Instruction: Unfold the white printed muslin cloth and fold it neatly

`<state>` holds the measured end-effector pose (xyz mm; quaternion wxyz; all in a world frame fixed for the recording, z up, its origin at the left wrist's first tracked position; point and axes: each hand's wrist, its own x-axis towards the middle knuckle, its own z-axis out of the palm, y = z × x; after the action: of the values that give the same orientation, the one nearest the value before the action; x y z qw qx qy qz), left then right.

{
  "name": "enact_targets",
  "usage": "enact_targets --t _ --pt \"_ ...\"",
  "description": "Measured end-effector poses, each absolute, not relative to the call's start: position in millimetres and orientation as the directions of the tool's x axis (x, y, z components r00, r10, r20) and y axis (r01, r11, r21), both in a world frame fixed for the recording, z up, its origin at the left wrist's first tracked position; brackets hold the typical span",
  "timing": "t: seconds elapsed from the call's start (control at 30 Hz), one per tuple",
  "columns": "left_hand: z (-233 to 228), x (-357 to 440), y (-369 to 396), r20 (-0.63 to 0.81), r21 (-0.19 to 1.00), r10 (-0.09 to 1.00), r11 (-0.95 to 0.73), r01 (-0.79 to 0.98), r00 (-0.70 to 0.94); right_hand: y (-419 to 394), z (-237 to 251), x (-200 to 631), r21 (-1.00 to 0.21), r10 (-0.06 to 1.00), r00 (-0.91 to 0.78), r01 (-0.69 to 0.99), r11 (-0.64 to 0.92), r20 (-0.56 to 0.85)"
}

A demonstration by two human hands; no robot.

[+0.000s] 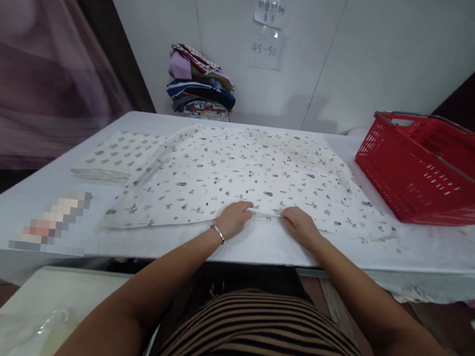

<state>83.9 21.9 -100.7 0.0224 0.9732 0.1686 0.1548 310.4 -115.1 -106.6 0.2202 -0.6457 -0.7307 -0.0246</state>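
Observation:
A white cloth (pixel 238 172) with small grey and brown printed shapes is spread wide over the white table. My left hand (pixel 233 218), with a bracelet at its wrist, closes its fingers on the cloth's near edge, left of the middle. A short way to the right, my right hand (pixel 301 226) pinches the same edge with curled fingers. Between the two hands the edge is slightly raised and creased. The thumbs and the fabric under the fingers are partly hidden. Left of the spread cloth lies a folded cloth (pixel 120 153) with a heart-like print, partly overlapped by it.
A red plastic basket (pixel 431 171) with metal handles stands on the right of the table (pixel 178 248). Behind, a pile of folded fabrics (pixel 200 85) rests against the wall, near a paper sign (pixel 266 50) reading 45-50. A blurred-out patch (pixel 55 220) covers something at the left.

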Motion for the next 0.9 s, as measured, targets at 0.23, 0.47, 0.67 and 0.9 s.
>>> enact_targets --t 0.23,0.47,0.67,0.9 --pt "-96 101 15 0.263 0.082 0.251 -0.968 0.238 0.932 -109 -107 307 -0.278 0.938 -0.016 0.953 0.119 0.347" --pt "-89 119 8 0.305 0.094 0.209 -0.977 0.190 0.929 -108 -98 306 -0.261 0.920 -0.026 0.955 0.138 0.391" --pt "-80 98 -13 0.400 0.095 0.143 -0.989 0.115 0.905 -113 -95 307 -0.156 0.874 -0.117 0.964 0.213 0.471" --pt "-94 96 -16 0.397 0.332 0.370 -0.911 0.244 0.840 -130 -105 303 -0.183 0.907 -0.177 0.948 0.262 0.383"
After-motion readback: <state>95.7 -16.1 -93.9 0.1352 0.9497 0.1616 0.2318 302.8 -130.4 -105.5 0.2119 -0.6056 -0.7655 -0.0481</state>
